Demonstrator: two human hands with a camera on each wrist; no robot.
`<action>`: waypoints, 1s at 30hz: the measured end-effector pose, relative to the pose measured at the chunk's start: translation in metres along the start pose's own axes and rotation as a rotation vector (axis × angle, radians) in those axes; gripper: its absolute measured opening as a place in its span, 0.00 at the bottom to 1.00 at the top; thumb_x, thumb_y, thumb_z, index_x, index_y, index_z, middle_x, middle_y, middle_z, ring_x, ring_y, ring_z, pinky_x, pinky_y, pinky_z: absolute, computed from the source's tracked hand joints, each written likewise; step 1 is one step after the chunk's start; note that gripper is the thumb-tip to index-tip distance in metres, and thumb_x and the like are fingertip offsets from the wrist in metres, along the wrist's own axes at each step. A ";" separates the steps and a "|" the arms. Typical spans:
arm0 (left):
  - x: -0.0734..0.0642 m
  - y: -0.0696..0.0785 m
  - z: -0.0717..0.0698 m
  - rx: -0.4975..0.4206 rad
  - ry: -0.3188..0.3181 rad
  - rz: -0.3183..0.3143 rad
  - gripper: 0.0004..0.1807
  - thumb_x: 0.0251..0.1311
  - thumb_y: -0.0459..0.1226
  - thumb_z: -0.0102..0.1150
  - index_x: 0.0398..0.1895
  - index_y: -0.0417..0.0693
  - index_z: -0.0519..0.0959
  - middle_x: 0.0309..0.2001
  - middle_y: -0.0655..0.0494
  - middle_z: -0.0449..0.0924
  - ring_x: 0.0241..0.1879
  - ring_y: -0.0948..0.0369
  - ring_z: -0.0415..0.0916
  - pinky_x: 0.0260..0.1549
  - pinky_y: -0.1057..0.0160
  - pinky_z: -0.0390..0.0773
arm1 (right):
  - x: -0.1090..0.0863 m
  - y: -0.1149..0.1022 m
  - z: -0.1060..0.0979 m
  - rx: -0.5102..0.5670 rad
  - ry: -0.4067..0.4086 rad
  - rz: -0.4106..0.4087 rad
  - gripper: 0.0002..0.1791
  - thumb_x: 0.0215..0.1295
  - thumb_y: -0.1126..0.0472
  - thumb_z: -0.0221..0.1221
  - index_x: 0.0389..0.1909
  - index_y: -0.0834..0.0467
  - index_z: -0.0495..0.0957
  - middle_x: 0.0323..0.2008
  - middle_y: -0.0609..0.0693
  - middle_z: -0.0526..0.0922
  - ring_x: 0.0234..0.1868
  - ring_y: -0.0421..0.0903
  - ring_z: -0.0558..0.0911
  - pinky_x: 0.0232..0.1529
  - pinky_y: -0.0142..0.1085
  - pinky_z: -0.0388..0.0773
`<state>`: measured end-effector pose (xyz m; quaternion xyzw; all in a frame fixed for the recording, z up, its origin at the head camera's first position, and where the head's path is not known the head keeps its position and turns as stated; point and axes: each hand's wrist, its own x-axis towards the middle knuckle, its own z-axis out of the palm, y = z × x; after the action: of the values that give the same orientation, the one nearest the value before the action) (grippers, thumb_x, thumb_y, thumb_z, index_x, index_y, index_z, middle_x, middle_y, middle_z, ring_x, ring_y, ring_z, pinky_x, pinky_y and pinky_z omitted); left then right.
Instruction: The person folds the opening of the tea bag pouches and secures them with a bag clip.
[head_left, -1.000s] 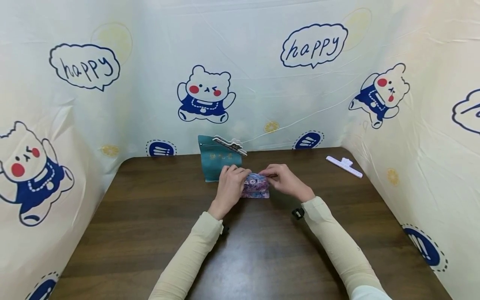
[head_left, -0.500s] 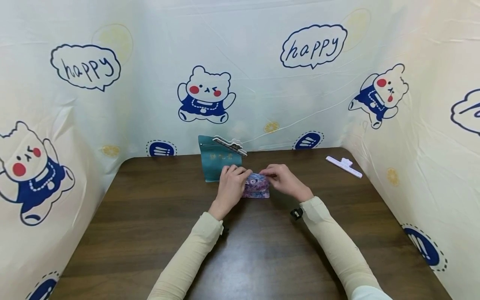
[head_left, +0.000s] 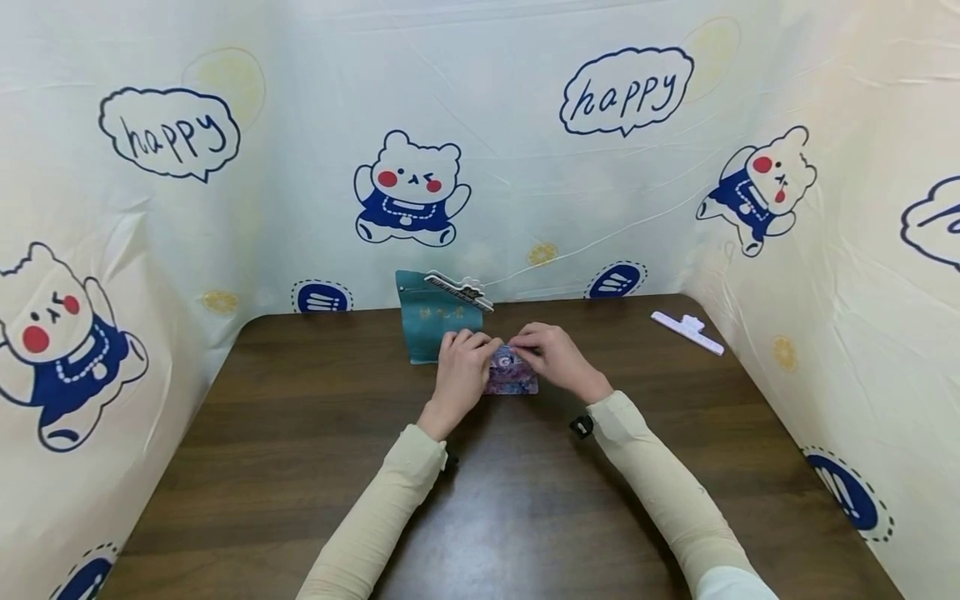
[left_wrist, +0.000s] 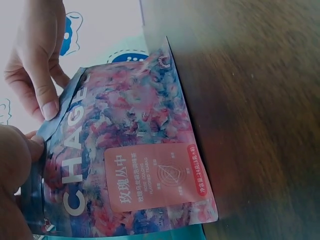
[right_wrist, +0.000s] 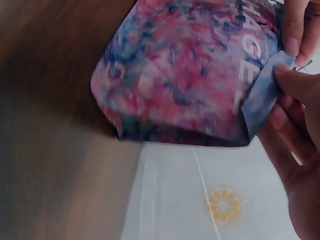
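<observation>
A pink, purple and blue tea pouch [head_left: 512, 381] stands upright on the table between my hands. Its printed front, with white lettering and a pink label [left_wrist: 150, 180], fills much of the left wrist view. My left hand [head_left: 461, 373] pinches the top edge near the pouch's left end, hiding that corner. On the right part of the same edge, my right hand [head_left: 558, 358] pinches the top strip [right_wrist: 262, 95] between thumb and fingers. That strip is folded over toward the front in the right wrist view.
Behind my left hand stands a teal pouch [head_left: 435, 321] with a black-and-white clip [head_left: 459, 292] slanting across its top. A pale lilac clip [head_left: 687, 333] lies at the back right of the brown wooden table [head_left: 300, 467]. Printed cloth [head_left: 510, 192] surrounds the table.
My right hand has shifted slightly left along the pouch's top edge, nearer to my left hand. The left hand keeps its place, and the pouch remains where it was.
</observation>
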<state>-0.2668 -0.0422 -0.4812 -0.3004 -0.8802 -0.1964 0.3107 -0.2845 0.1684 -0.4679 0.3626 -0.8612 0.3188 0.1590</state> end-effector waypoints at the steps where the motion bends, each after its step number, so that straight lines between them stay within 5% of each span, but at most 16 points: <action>1: 0.000 0.000 0.000 0.000 -0.002 0.002 0.11 0.66 0.30 0.63 0.47 0.49 0.89 0.41 0.54 0.88 0.41 0.53 0.77 0.46 0.52 0.70 | 0.000 0.000 0.001 -0.012 0.016 -0.008 0.07 0.65 0.70 0.66 0.42 0.62 0.89 0.37 0.52 0.87 0.38 0.44 0.84 0.41 0.39 0.84; 15: 0.000 -0.002 -0.002 -0.011 -0.028 0.002 0.10 0.66 0.32 0.64 0.47 0.49 0.89 0.41 0.54 0.88 0.41 0.54 0.77 0.45 0.53 0.70 | -0.010 0.013 -0.004 0.144 -0.013 0.095 0.08 0.65 0.68 0.67 0.43 0.57 0.89 0.39 0.48 0.87 0.39 0.41 0.85 0.41 0.37 0.85; 25: 0.003 0.000 -0.001 0.007 -0.025 0.007 0.10 0.67 0.33 0.63 0.47 0.50 0.89 0.41 0.55 0.88 0.40 0.54 0.77 0.44 0.54 0.69 | -0.011 0.015 -0.005 0.055 0.028 0.049 0.07 0.65 0.69 0.67 0.40 0.58 0.89 0.37 0.49 0.87 0.37 0.41 0.85 0.41 0.38 0.84; 30: 0.001 -0.002 -0.002 0.004 -0.034 0.004 0.10 0.67 0.33 0.63 0.48 0.51 0.89 0.41 0.55 0.88 0.41 0.54 0.77 0.44 0.54 0.70 | -0.015 0.014 -0.012 0.138 -0.072 0.116 0.14 0.64 0.73 0.65 0.48 0.57 0.88 0.43 0.49 0.88 0.44 0.43 0.85 0.47 0.40 0.84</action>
<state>-0.2679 -0.0440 -0.4795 -0.3049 -0.8850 -0.1890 0.2968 -0.2845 0.1918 -0.4725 0.3337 -0.8618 0.3727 0.0839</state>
